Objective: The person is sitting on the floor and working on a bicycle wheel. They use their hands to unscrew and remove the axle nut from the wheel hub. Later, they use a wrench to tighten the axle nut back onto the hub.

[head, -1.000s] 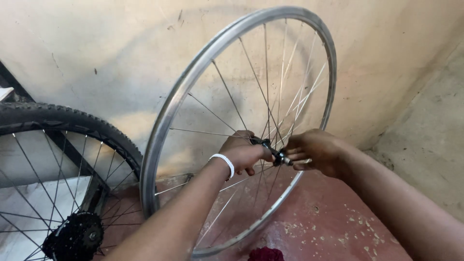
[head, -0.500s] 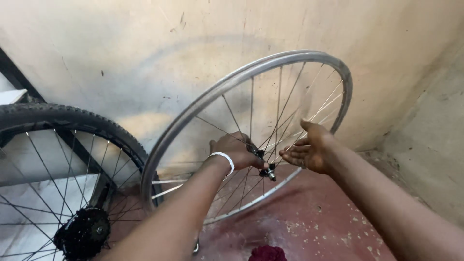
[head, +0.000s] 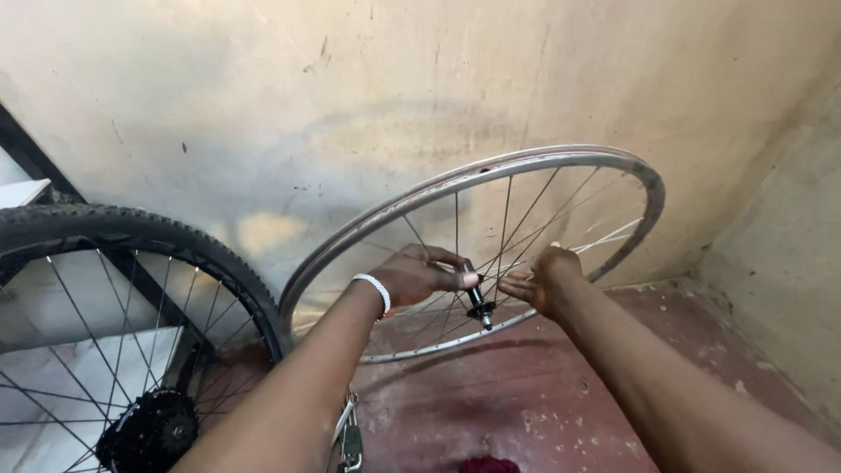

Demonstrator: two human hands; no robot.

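Note:
A bare silver bicycle wheel [head: 561, 159] with thin spokes and no tyre is tilted almost flat in front of me. My left hand [head: 416, 276], with a white band at the wrist, grips one end of the dark hub axle [head: 477, 302] at the wheel's centre. My right hand [head: 547, 282] has its fingers on the other side of the hub, among the spokes. Between them, both hands hold the wheel above the floor.
A second wheel with a black knobbly tyre [head: 131, 228] and a dark sprocket cluster [head: 149, 434] stands at the left by the stained wall [head: 350, 88]. The floor [head: 491, 394] is reddish and chipped. A red object [head: 491, 464] and hanging keys [head: 350, 438] are near the bottom edge.
The silver wheel has tipped from nearly upright to almost flat, its top edge swinging away and down. Both hands stayed at the hub and turned with it.

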